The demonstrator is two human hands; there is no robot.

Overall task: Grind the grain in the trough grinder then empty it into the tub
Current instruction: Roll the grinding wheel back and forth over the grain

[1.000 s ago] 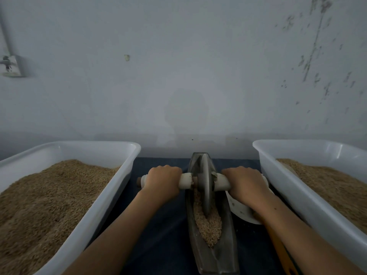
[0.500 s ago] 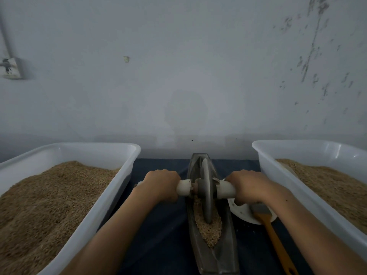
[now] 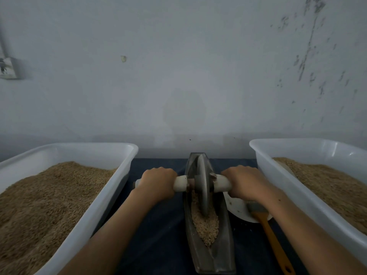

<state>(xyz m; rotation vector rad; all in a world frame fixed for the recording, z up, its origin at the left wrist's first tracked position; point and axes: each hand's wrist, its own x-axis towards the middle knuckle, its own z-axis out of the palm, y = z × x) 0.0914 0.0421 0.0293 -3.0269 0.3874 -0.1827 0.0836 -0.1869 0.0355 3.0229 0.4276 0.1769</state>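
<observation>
A left hand [image 3: 157,182] and right hand [image 3: 245,182] each grip the white axle handle [image 3: 221,182] either side of the grey stone wheel [image 3: 201,187], standing in the narrow dark boat-shaped trough grinder [image 3: 222,245] of tan grain [image 3: 205,227] between them.

Two tubs, left [image 3: 111,197] and right [image 3: 278,187], wall in the grinder [image 3: 208,253]. Bare worktop [image 3: 158,225] gives a lane on its left. On its right a plate [image 3: 238,211] and brush [image 3: 272,235] crowd the gap.

A bare grain-processing workroom. 2 large white plastic tubs [image 3: 111,187] [image 3: 288,175] heaped with brown grain flank a grey metal trough grinder [image 3: 224,245] at lower centre. Behind stands a stained, scuffed pale plaster wall [image 3: 178,66].
</observation>
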